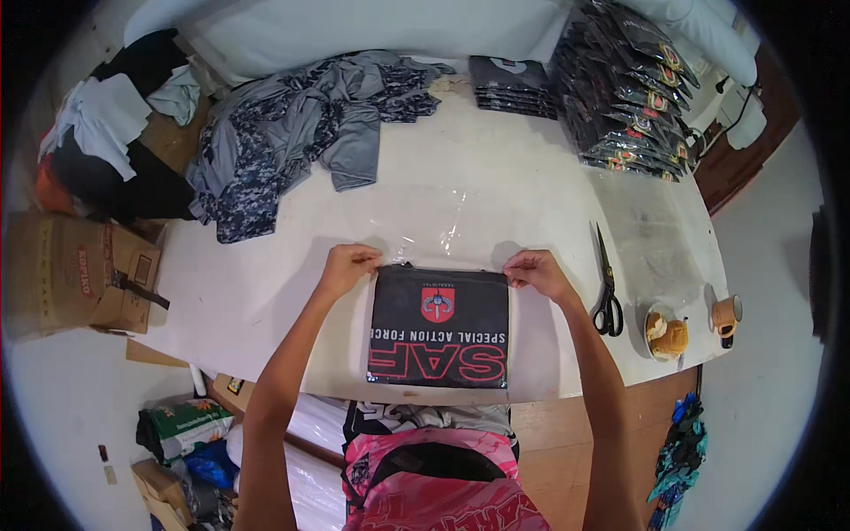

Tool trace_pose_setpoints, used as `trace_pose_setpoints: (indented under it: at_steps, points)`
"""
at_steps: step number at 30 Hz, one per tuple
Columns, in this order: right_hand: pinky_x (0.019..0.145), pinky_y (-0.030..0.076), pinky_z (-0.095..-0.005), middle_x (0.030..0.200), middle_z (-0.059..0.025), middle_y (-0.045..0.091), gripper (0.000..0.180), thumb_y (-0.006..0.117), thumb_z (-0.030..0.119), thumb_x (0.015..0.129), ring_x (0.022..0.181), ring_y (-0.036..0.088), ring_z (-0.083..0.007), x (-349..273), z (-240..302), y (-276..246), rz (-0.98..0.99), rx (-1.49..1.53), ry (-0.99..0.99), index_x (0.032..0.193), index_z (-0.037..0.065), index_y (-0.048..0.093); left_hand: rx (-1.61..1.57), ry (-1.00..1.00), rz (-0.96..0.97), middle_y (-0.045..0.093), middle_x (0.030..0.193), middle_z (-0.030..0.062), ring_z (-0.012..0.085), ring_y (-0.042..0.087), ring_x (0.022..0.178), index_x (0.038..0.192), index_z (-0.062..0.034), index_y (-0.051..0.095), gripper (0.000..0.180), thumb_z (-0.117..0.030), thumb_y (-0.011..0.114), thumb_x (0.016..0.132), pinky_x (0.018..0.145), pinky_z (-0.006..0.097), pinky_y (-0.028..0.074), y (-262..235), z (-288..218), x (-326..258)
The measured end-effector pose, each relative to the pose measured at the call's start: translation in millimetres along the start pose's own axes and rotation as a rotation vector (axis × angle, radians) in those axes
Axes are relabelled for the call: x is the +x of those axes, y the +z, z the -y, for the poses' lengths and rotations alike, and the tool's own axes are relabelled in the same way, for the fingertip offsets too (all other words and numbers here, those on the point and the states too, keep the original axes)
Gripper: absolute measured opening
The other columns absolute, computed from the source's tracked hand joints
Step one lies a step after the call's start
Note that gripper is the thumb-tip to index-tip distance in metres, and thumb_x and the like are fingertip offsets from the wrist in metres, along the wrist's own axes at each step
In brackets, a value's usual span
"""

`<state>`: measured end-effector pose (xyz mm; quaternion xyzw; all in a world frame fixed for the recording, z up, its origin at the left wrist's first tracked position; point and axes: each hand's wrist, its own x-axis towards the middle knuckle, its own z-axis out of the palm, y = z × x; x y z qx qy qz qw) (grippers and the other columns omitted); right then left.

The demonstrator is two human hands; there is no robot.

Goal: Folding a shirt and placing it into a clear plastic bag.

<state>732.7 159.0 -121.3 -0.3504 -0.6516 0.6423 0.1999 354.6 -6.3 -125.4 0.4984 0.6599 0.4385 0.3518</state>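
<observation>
A folded black shirt (438, 320) with red and white print and a red emblem lies flat near the table's front edge, its print upside down to me. It sits inside a clear plastic bag (443, 221), whose loose, shiny end stretches past the shirt toward the far side. My left hand (352, 265) pinches the bag beside the shirt's far left corner. At the far right corner, my right hand (537, 273) has its fingers closed on the bag too.
Black scissors (606, 292) and a bread bun (666, 336) lie to the right, beside a mug (727, 311). Clear plastic bags (651, 234) spread behind them. Bagged black shirts are stacked (624, 97) at the back right. Grey camouflage garments (301, 124) heap at the back left, above a cardboard box (80, 274).
</observation>
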Motion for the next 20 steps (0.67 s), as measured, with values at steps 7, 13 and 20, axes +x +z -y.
trace_pose_setpoints:
  at_steps: [7,13,20]
  points:
    - [0.062,0.054,-0.0246,0.082,-0.0063,0.070,0.014,0.070,0.001,0.086,0.071,0.065,-0.0112,5,19,-8,0.103,-0.140,0.079,0.100,-0.001,0.070,-0.040,-0.335,0.258,0.074,0.089,0.0053,0.0105,0.065,0.072,0.105,-0.0021,0.073,0.028,-0.013,0.076,0.080,0.059,0.023,0.045,-21,-18,16]
    - [0.056,0.050,-0.0238,0.078,-0.0063,0.070,0.018,0.075,0.005,0.082,0.064,0.061,-0.0100,13,25,-9,0.161,-0.258,0.154,0.099,-0.002,0.072,0.094,-0.390,0.353,0.074,0.088,0.0049,0.0081,0.063,0.071,0.104,-0.0028,0.073,0.027,-0.011,0.076,0.078,0.055,0.023,0.041,-21,-33,23]
    - [0.053,0.048,-0.0243,0.078,-0.0058,0.071,0.015,0.078,0.009,0.082,0.061,0.060,-0.0098,18,5,-11,0.196,-0.171,-0.010,0.096,0.002,0.075,0.123,-0.204,0.421,0.075,0.090,0.0076,0.0116,0.067,0.082,0.104,-0.0031,0.075,0.026,-0.012,0.078,0.080,0.075,0.022,0.051,-27,-21,20]
